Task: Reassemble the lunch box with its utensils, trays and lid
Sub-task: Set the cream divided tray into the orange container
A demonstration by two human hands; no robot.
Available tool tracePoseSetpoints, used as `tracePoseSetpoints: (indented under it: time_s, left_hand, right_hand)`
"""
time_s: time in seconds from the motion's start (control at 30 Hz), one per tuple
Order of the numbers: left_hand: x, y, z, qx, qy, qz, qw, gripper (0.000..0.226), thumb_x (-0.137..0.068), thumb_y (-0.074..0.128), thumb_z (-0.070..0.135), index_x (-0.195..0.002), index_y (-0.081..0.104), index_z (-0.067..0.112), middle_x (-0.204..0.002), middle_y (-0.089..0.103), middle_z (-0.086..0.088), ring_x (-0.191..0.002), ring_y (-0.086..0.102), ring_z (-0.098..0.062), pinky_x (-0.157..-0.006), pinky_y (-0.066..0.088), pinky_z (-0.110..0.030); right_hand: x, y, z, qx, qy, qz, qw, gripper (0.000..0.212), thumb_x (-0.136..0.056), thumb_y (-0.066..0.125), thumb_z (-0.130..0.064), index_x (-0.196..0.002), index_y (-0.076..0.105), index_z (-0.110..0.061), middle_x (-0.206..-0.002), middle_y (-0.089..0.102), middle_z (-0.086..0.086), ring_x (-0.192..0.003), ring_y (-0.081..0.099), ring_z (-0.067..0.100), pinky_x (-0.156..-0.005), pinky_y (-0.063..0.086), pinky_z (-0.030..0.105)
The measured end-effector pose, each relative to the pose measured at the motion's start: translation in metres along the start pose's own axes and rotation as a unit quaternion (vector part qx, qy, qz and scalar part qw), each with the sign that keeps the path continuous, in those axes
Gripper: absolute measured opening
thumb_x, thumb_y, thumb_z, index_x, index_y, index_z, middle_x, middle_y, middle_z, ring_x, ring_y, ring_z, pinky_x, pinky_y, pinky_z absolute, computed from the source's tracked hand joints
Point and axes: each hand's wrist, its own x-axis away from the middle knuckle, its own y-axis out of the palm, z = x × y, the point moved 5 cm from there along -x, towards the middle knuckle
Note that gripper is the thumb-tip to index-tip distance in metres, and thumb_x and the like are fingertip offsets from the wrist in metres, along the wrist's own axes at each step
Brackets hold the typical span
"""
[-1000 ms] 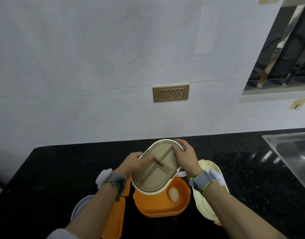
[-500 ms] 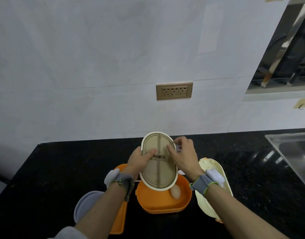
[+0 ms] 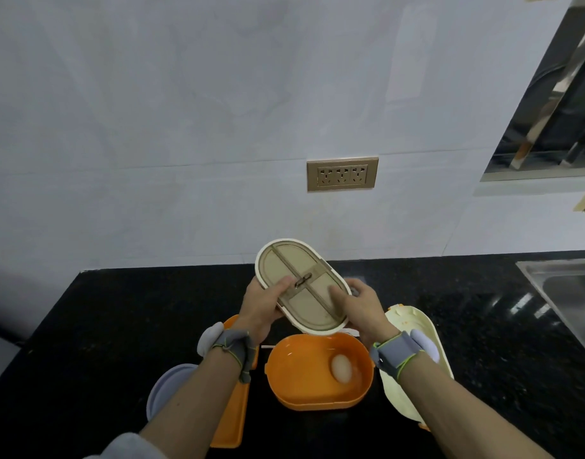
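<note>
Both hands grasp the lid (image 3: 302, 286), tilted, underside toward the camera, held in the air above and behind the orange box (image 3: 317, 372). Left hand (image 3: 263, 304) grips the lid's left long edge, thumb lying on the ribbed inner face near the small centre clip (image 3: 302, 280); right hand (image 3: 362, 308) grips the right edge, thumb also on the inner face. Grip of each hand: closed on the lid, neither free. Judged step: turning the lid to check orientation before fitting. To do it well: keep opposed edge holds, keep thumbs clear of the rim that must seat, match the long axis of the lid to the box, lower level. Just below the grip, the box sits open on the black desk (image 3: 119, 326) with a pale egg-shaped item (image 3: 342, 368) inside at right. Right of the grip, under the right wrist, a cream tray (image 3: 413, 329) lies on the desk. Left and below, an orange tray (image 3: 233, 415) and a grey round piece (image 3: 167, 389), both partly hidden by the left forearm. A white utensil tip (image 3: 268, 346) shows between box and orange tray. Likely obstruction: trays and utensils are still out, so closing now looks premature.
</note>
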Motion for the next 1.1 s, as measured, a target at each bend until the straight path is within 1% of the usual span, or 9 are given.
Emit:
tracePoseSetpoints:
  time_s: [0.1,0.23,0.43,0.63,0.73,0.87,0.97,1.03,1.1]
  left_hand:
    - [0.0,-0.005,-0.001,-0.017,-0.007,0.0,1.0,0.035,-0.093,0.065,0.014,-0.127,0.057,0.017,-0.118,0.069,-0.011,-0.108,0.066,-0.031,-0.089,0.056,-0.055]
    - [-0.001,-0.006,-0.004,-0.08,-0.01,0.015,0.997,0.029,-0.093,0.065,0.024,-0.121,0.06,0.016,-0.111,0.071,-0.011,-0.101,0.069,-0.03,-0.086,0.058,-0.053]
    - [-0.002,-0.007,-0.004,-0.122,-0.005,0.006,0.993,0.031,-0.094,0.063,0.031,-0.121,0.061,0.017,-0.11,0.071,-0.009,-0.1,0.07,-0.027,-0.088,0.058,-0.051]
    - [0.0,-0.006,-0.008,-0.132,-0.014,-0.017,0.991,0.033,-0.095,0.062,0.033,-0.123,0.059,0.016,-0.111,0.071,-0.01,-0.1,0.07,-0.029,-0.088,0.058,-0.052]
    - [-0.001,-0.005,-0.005,-0.123,-0.016,-0.023,0.992,0.033,-0.096,0.061,0.032,-0.125,0.058,0.016,-0.112,0.071,-0.011,-0.101,0.07,-0.029,-0.088,0.057,-0.053]
    - [-0.001,-0.008,-0.004,-0.105,-0.024,-0.022,0.994,0.032,-0.098,0.059,0.029,-0.125,0.058,0.013,-0.112,0.071,-0.013,-0.102,0.069,-0.031,-0.088,0.058,-0.052]
    - [-0.001,-0.009,-0.006,-0.1,-0.029,-0.022,0.994,0.03,-0.098,0.058,0.027,-0.125,0.059,0.012,-0.111,0.072,-0.014,-0.101,0.07,-0.031,-0.088,0.057,-0.051]
    - [-0.001,-0.008,-0.007,-0.107,-0.03,-0.026,0.993,0.031,-0.098,0.058,0.027,-0.125,0.059,0.012,-0.111,0.072,-0.013,-0.102,0.07,-0.031,-0.089,0.057,-0.052]
    - [-0.002,-0.005,-0.007,-0.12,-0.028,-0.031,0.992,0.032,-0.098,0.058,0.028,-0.125,0.058,0.012,-0.111,0.072,-0.013,-0.101,0.07,-0.03,-0.089,0.057,-0.052]
  right_hand:
    - [-0.003,-0.002,-0.009,0.137,-0.072,0.013,0.988,0.036,-0.091,0.066,-0.031,-0.123,0.055,-0.019,-0.109,0.061,0.002,-0.099,0.062,0.021,-0.089,0.056,0.046]
    - [0.0,0.006,-0.026,0.303,-0.211,0.007,0.929,0.038,-0.091,0.064,-0.036,-0.128,0.057,-0.031,-0.124,0.048,0.001,-0.113,0.05,0.018,-0.098,0.046,0.037]
    - [0.01,0.019,-0.036,0.418,-0.29,-0.037,0.86,0.023,-0.089,0.065,-0.04,-0.111,0.069,-0.039,-0.135,0.047,-0.004,-0.128,0.038,0.019,-0.103,0.04,0.045]
    - [0.012,0.018,-0.031,0.402,-0.307,-0.041,0.862,0.018,-0.093,0.063,-0.032,-0.106,0.073,-0.029,-0.132,0.049,-0.006,-0.128,0.037,0.015,-0.101,0.036,0.031]
    - [0.013,0.013,-0.031,0.296,-0.293,-0.031,0.909,0.015,-0.093,0.064,-0.025,-0.104,0.074,-0.023,-0.127,0.051,-0.006,-0.115,0.043,0.004,-0.094,0.033,0.016]
    - [0.012,0.002,-0.026,0.105,-0.224,-0.042,0.968,0.015,-0.091,0.067,-0.02,-0.104,0.074,-0.023,-0.123,0.056,-0.011,-0.114,0.054,0.003,-0.1,0.045,0.029]
    - [0.016,-0.003,-0.023,0.001,-0.158,-0.06,0.986,0.014,-0.094,0.064,-0.018,-0.105,0.071,-0.024,-0.119,0.06,-0.009,-0.105,0.063,0.013,-0.088,0.056,0.038]
    - [0.017,-0.003,-0.021,0.008,-0.141,-0.069,0.988,0.013,-0.096,0.061,-0.02,-0.106,0.068,-0.026,-0.118,0.061,-0.003,-0.098,0.065,0.015,-0.08,0.059,0.037]
    - [0.014,-0.001,-0.02,0.077,-0.16,-0.068,0.982,0.013,-0.095,0.061,-0.022,-0.106,0.067,-0.026,-0.121,0.058,-0.004,-0.102,0.062,0.013,-0.087,0.056,0.032]
